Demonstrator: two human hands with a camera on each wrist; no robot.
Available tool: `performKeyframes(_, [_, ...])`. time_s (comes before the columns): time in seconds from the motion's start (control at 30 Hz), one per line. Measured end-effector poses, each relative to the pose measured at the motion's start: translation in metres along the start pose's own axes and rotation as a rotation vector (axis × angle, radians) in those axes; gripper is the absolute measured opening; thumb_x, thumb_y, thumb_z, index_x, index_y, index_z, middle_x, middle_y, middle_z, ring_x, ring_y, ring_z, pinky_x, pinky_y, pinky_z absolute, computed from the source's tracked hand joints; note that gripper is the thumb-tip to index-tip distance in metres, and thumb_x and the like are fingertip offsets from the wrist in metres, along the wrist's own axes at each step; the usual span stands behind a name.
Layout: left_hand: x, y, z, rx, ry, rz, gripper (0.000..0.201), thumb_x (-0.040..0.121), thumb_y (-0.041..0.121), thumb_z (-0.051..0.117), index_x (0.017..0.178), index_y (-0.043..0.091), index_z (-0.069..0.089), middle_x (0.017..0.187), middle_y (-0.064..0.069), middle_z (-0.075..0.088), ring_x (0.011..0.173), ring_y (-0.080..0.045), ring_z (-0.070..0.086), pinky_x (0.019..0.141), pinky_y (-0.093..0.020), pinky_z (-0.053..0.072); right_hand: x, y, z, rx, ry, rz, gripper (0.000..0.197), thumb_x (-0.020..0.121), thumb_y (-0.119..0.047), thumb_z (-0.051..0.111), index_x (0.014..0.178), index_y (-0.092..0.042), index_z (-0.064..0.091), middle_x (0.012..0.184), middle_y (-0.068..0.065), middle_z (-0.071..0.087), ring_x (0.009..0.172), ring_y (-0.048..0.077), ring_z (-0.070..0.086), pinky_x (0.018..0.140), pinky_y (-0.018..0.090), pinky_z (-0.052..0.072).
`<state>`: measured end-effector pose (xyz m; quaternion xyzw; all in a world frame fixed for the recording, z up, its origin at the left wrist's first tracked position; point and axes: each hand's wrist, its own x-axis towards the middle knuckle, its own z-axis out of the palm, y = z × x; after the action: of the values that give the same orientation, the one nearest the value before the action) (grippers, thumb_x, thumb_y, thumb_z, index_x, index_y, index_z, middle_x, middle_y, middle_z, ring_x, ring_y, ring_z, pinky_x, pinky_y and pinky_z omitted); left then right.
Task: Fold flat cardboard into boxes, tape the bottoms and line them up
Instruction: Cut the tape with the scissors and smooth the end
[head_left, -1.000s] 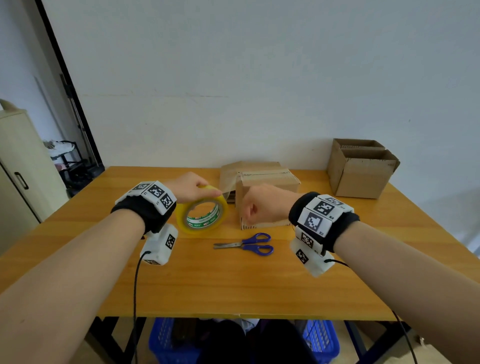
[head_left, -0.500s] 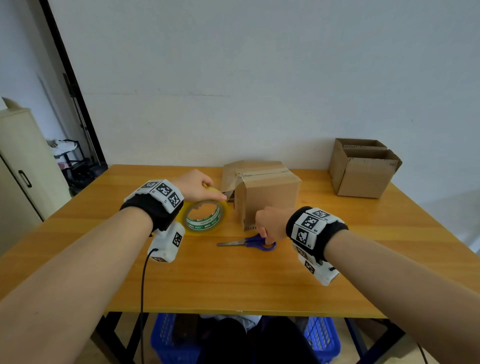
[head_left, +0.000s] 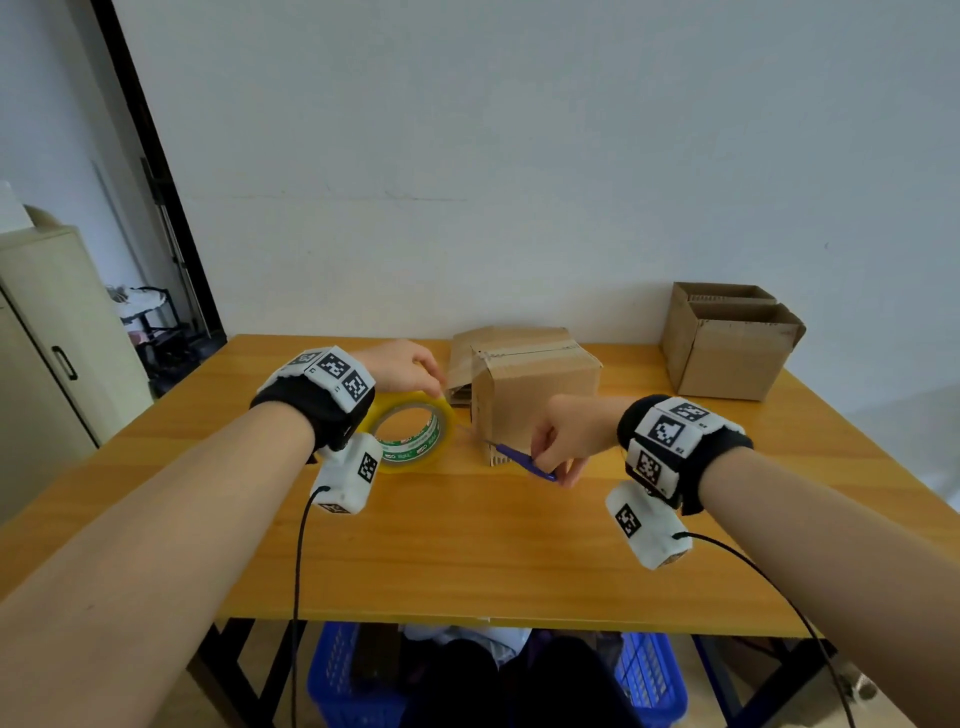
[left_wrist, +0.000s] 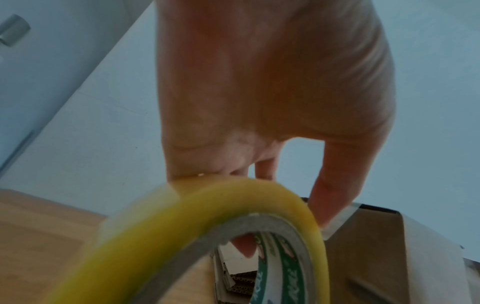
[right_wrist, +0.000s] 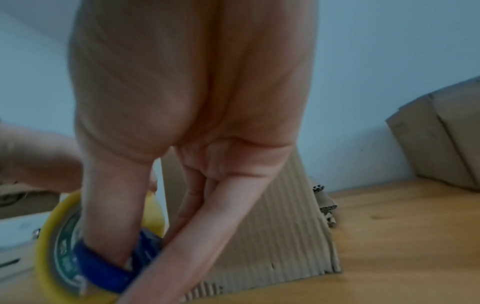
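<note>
A folded cardboard box (head_left: 540, 400) stands on the wooden table (head_left: 467, 545), its taped bottom facing up. My left hand (head_left: 408, 366) grips the yellow tape roll (head_left: 413, 434) upright on the table just left of the box; a clear strip runs from the roll to the box side. In the left wrist view my fingers (left_wrist: 335, 185) curl over the tape roll (left_wrist: 207, 226). My right hand (head_left: 563, 441) holds blue-handled scissors (head_left: 524, 460), lifted off the table, tips pointing at the strip. The thumb sits in a blue scissor loop (right_wrist: 103, 271).
Two finished open boxes (head_left: 727, 343) stand side by side at the table's back right corner. Flat cardboard (head_left: 462, 358) lies behind the taped box. A beige cabinet (head_left: 47, 353) stands to the left. Blue baskets (head_left: 649, 680) sit under the table's front edge.
My right hand dropped from the box to the table, picked up the scissors and brought them up toward the tape strip. The left hand kept hold of the roll.
</note>
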<state>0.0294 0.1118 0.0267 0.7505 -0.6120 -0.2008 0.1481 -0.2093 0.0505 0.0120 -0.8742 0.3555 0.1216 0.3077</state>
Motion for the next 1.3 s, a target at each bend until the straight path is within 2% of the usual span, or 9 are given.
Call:
performKeyframes(0.07, [0.001,0.001,0.002,0.004,0.019,-0.002,0.019,0.082,0.022,0.068,0.100,0.024,0.063,0.107,0.001,0.059,0.102,-0.017,0.054,0.087,-0.028,0.043,-0.004,0.004,-0.004,0.108,0.011,-0.021,0.013,0.087,-0.024,0.067,0.088,-0.013,0.073,0.088,0.008,0.074,0.073,0.012,0.071,0.072,0.023,0.057])
performKeyframes(0.13, [0.002,0.001,0.004,-0.013,0.031,-0.006,0.020,0.082,0.026,0.070,0.101,0.022,0.063,0.108,-0.001,0.062,0.101,-0.018,0.057,0.085,-0.028,0.045,-0.006,0.005,-0.005,0.226,0.016,-0.028,0.032,0.084,-0.037,0.070,0.095,-0.007,0.072,0.092,0.009,0.073,0.076,0.013,0.070,0.070,0.022,0.056])
performKeyframes(0.3, [0.003,-0.001,0.010,-0.031,0.098,-0.030,0.035,0.077,0.047,0.071,0.100,0.021,0.062,0.099,0.002,0.060,0.095,-0.017,0.058,0.086,-0.033,0.049,-0.008,-0.001,-0.003,0.554,-0.015,0.017,0.075,0.065,-0.058,0.066,0.107,0.004,0.062,0.097,0.016,0.066,0.072,0.020,0.064,0.078,0.035,0.058])
performKeyframes(0.4, [0.001,0.000,0.011,-0.050,0.125,-0.029,0.036,0.078,0.046,0.071,0.099,0.019,0.063,0.097,0.004,0.059,0.096,-0.016,0.057,0.085,-0.031,0.047,-0.007,-0.003,-0.002,0.629,-0.046,0.036,0.086,0.067,-0.065,0.064,0.116,0.006,0.058,0.102,0.017,0.064,0.071,0.019,0.065,0.079,0.036,0.058])
performKeyframes(0.53, [-0.005,0.000,0.013,-0.064,0.152,-0.024,0.037,0.075,0.047,0.074,0.095,0.018,0.063,0.096,0.004,0.058,0.096,-0.016,0.056,0.081,-0.029,0.043,-0.010,-0.008,0.001,0.632,-0.060,0.050,0.081,0.067,-0.064,0.062,0.109,0.005,0.060,0.098,0.016,0.063,0.065,0.017,0.064,0.071,0.033,0.058])
performKeyframes(0.67, [-0.009,-0.001,0.017,-0.049,0.200,-0.003,0.040,0.073,0.047,0.075,0.096,0.017,0.062,0.113,-0.003,0.061,0.109,-0.019,0.055,0.090,-0.035,0.046,-0.009,-0.012,0.006,0.655,0.018,0.015,0.073,0.067,-0.064,0.061,0.099,0.002,0.062,0.092,0.015,0.064,0.063,0.017,0.064,0.067,0.033,0.058])
performKeyframes(0.87, [-0.015,0.003,0.028,0.064,0.275,0.042,0.046,0.075,0.048,0.073,0.108,0.018,0.061,0.118,-0.001,0.061,0.109,-0.018,0.056,0.092,-0.035,0.047,-0.006,-0.020,0.016,0.682,0.092,-0.045,0.067,0.073,-0.062,0.058,0.095,0.001,0.064,0.088,0.015,0.065,0.059,0.017,0.063,0.061,0.031,0.057])
performKeyframes(1.13, [-0.021,-0.001,0.036,0.089,0.366,0.043,0.053,0.080,0.053,0.065,0.117,0.016,0.058,0.123,0.000,0.060,0.112,-0.017,0.055,0.089,-0.031,0.046,-0.003,-0.025,0.029,0.723,0.187,-0.129,0.061,0.083,-0.057,0.056,0.089,0.002,0.067,0.079,0.014,0.068,0.057,0.018,0.061,0.070,0.038,0.060])
performKeyframes(1.3, [-0.020,-0.002,0.038,0.073,0.376,0.028,0.053,0.082,0.055,0.061,0.117,0.016,0.058,0.124,-0.001,0.059,0.112,-0.017,0.055,0.089,-0.033,0.048,-0.001,-0.025,0.032,0.740,0.273,-0.156,0.056,0.084,-0.054,0.059,0.084,0.002,0.066,0.078,0.016,0.068,0.055,0.019,0.060,0.066,0.039,0.060])
